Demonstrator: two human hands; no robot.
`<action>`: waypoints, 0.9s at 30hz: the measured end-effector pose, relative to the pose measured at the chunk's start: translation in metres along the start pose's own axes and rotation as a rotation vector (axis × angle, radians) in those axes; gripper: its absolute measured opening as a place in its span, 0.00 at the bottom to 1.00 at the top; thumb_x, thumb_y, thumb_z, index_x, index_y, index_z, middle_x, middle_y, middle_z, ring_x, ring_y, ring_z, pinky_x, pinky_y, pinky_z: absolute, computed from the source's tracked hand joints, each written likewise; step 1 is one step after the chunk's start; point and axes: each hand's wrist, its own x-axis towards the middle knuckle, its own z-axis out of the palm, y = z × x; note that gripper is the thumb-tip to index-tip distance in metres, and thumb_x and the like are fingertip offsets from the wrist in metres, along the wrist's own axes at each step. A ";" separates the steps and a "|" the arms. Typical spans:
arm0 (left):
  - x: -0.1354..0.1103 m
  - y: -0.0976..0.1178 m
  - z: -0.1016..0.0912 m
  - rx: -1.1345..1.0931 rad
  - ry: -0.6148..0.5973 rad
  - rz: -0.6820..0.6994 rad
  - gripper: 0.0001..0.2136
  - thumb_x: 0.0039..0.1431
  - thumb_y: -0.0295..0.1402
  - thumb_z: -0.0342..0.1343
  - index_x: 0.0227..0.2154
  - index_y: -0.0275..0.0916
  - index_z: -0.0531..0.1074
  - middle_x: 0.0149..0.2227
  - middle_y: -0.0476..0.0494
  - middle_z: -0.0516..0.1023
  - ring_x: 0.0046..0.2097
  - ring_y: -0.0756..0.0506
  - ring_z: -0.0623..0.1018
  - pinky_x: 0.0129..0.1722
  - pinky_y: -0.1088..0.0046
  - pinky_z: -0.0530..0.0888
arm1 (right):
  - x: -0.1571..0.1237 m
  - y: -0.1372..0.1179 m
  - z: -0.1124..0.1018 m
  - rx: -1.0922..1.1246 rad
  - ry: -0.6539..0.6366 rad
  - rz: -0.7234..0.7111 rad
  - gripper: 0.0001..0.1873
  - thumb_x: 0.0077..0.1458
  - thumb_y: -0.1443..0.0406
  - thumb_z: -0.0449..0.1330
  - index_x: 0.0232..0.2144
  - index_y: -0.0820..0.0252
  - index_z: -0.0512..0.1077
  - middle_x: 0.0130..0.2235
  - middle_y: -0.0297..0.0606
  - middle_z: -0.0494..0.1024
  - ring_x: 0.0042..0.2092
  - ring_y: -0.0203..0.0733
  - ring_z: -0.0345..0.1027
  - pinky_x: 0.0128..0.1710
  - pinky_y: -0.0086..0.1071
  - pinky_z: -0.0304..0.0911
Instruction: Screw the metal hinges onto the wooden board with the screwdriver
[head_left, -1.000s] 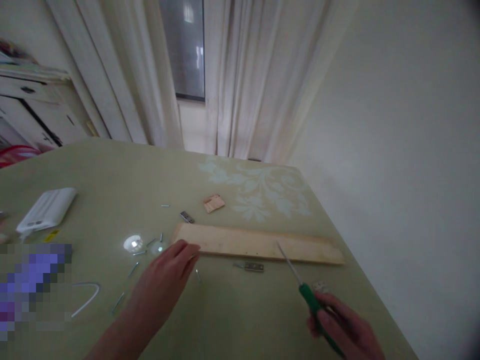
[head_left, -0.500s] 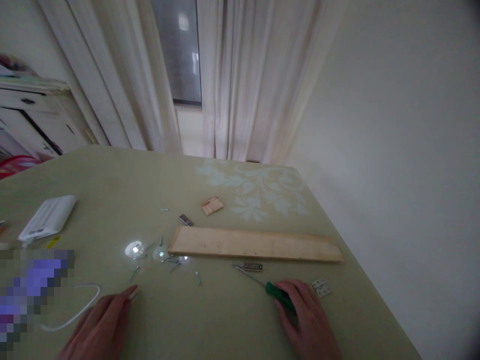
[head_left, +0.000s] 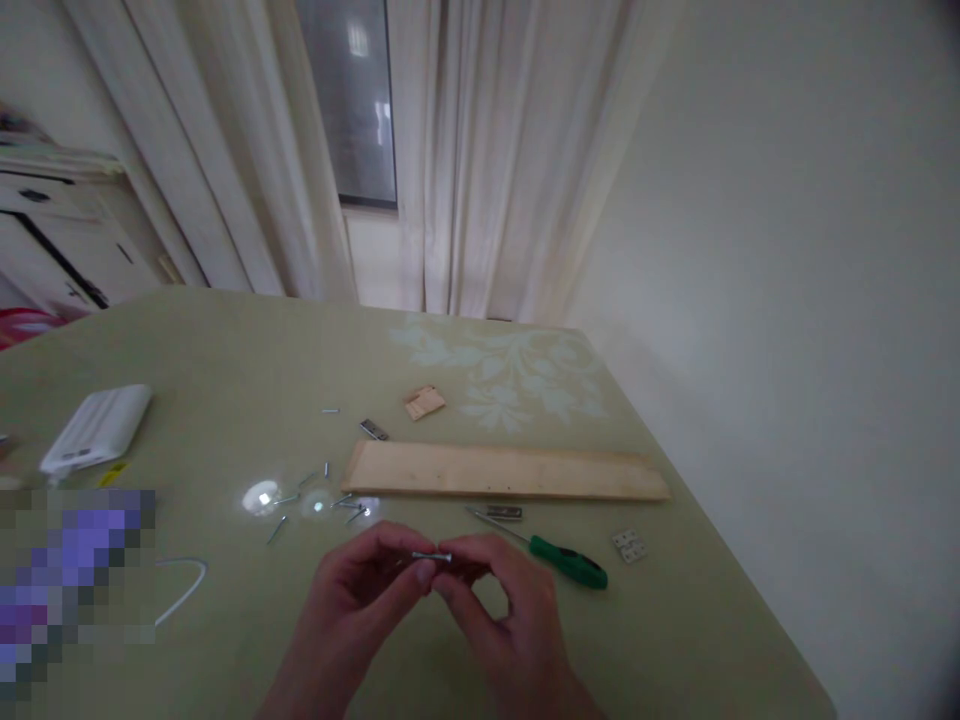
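Close together over the near part of the table, my left hand and my right hand are both closed, fingertips pinched on a small silver screw lying level between them. Just right of my right hand, a green-handled screwdriver rests on the table, its shaft pointing left and away. Its tip is beside a narrow metal hinge. Further right lies a flat, pale metal hinge. Several loose screws are scattered beyond my left hand.
A long wooden board lies across the table beyond my hands. Behind it are a small wood piece and a dark metal piece. On the left are a white power bank, a white cable and a blurred-out purple object.
My right hand has let go of the screwdriver, leaving it on the table. Both hands have come together in the middle, pinching a screw. The near screw on the table is no longer seen there.
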 end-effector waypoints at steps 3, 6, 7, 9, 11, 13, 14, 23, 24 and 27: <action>0.000 0.003 0.004 -0.001 -0.024 0.133 0.05 0.58 0.37 0.73 0.33 0.43 0.85 0.33 0.46 0.82 0.36 0.47 0.82 0.37 0.75 0.82 | -0.002 -0.005 -0.004 -0.002 0.060 -0.022 0.06 0.63 0.65 0.69 0.42 0.51 0.83 0.36 0.34 0.87 0.35 0.39 0.81 0.37 0.28 0.75; -0.002 0.001 0.007 0.017 -0.098 0.173 0.03 0.59 0.35 0.72 0.32 0.43 0.85 0.31 0.47 0.80 0.35 0.47 0.82 0.35 0.77 0.81 | -0.008 -0.006 -0.008 -0.008 0.071 0.016 0.04 0.63 0.64 0.68 0.40 0.52 0.84 0.34 0.34 0.87 0.34 0.39 0.80 0.36 0.28 0.75; -0.003 -0.001 0.007 0.027 -0.120 0.166 0.03 0.60 0.35 0.72 0.33 0.44 0.85 0.31 0.47 0.81 0.35 0.47 0.82 0.36 0.76 0.81 | -0.011 -0.005 -0.009 0.006 0.069 0.048 0.04 0.63 0.63 0.68 0.39 0.53 0.84 0.33 0.35 0.86 0.33 0.39 0.80 0.35 0.28 0.75; -0.002 -0.006 0.002 0.094 -0.136 0.164 0.06 0.61 0.37 0.71 0.39 0.45 0.85 0.34 0.46 0.83 0.35 0.46 0.83 0.37 0.74 0.83 | -0.016 -0.003 -0.007 0.085 0.073 0.138 0.06 0.64 0.60 0.67 0.38 0.55 0.84 0.32 0.37 0.86 0.32 0.40 0.80 0.33 0.29 0.74; 0.003 -0.015 -0.012 0.294 -0.124 0.213 0.12 0.62 0.39 0.69 0.48 0.48 0.84 0.40 0.45 0.85 0.37 0.45 0.84 0.40 0.70 0.84 | -0.020 0.000 -0.006 0.217 0.106 0.251 0.09 0.64 0.57 0.68 0.38 0.56 0.83 0.31 0.39 0.86 0.32 0.42 0.81 0.31 0.30 0.74; 0.012 -0.026 -0.033 0.618 -0.080 0.309 0.12 0.66 0.40 0.65 0.49 0.49 0.84 0.45 0.43 0.85 0.42 0.42 0.84 0.46 0.66 0.83 | -0.022 0.002 -0.008 0.334 0.154 0.358 0.11 0.62 0.55 0.70 0.38 0.57 0.83 0.31 0.39 0.86 0.32 0.42 0.81 0.30 0.30 0.74; 0.017 -0.033 -0.045 0.784 -0.049 0.350 0.10 0.68 0.40 0.61 0.47 0.49 0.85 0.47 0.42 0.85 0.47 0.39 0.84 0.52 0.62 0.82 | -0.022 0.004 -0.009 0.378 0.171 0.393 0.12 0.61 0.55 0.72 0.38 0.57 0.83 0.30 0.39 0.86 0.32 0.42 0.81 0.30 0.29 0.74; 0.032 -0.065 -0.080 1.242 -0.155 0.398 0.15 0.72 0.31 0.49 0.43 0.48 0.83 0.46 0.44 0.84 0.49 0.40 0.82 0.52 0.64 0.80 | -0.010 0.000 -0.021 0.661 0.178 0.516 0.12 0.56 0.55 0.76 0.36 0.55 0.85 0.30 0.39 0.87 0.30 0.40 0.81 0.29 0.28 0.72; 0.034 -0.064 -0.077 1.260 -0.168 0.403 0.15 0.72 0.31 0.49 0.42 0.47 0.83 0.45 0.43 0.84 0.48 0.40 0.82 0.51 0.63 0.79 | -0.009 -0.001 -0.021 0.679 0.191 0.536 0.12 0.55 0.55 0.76 0.36 0.55 0.85 0.30 0.39 0.87 0.30 0.39 0.81 0.29 0.27 0.72; 0.041 -0.058 -0.067 1.282 -0.189 0.406 0.14 0.70 0.29 0.49 0.38 0.44 0.81 0.43 0.41 0.84 0.47 0.37 0.83 0.51 0.58 0.79 | -0.006 -0.002 -0.020 0.725 0.179 0.524 0.12 0.54 0.56 0.77 0.36 0.55 0.85 0.31 0.39 0.87 0.31 0.39 0.81 0.28 0.27 0.71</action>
